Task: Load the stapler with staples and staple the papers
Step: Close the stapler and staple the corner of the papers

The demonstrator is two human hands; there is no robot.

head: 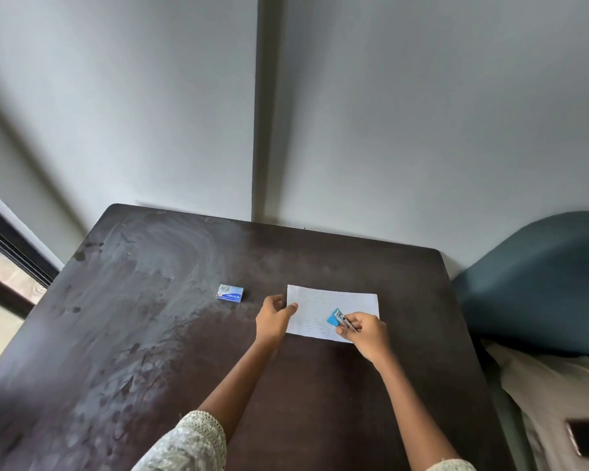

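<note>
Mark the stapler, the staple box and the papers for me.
stapler (336,318): head view, on its blue body, held in the right hand.
staple box (230,293): head view, on its top face.
papers (323,302): head view, on the bare upper middle of the top sheet.

The right hand (366,331) covers most of the blue stapler (338,319). Left of the papers (330,311), the small box's (230,293) words are too tiny to read.

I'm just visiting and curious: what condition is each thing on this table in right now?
Papers: flat on table.
Stapler: gripped, over papers.
Staple box: closed, untouched.
Left hand: pinching papers' left edge.
Right hand: closed around stapler.
</note>
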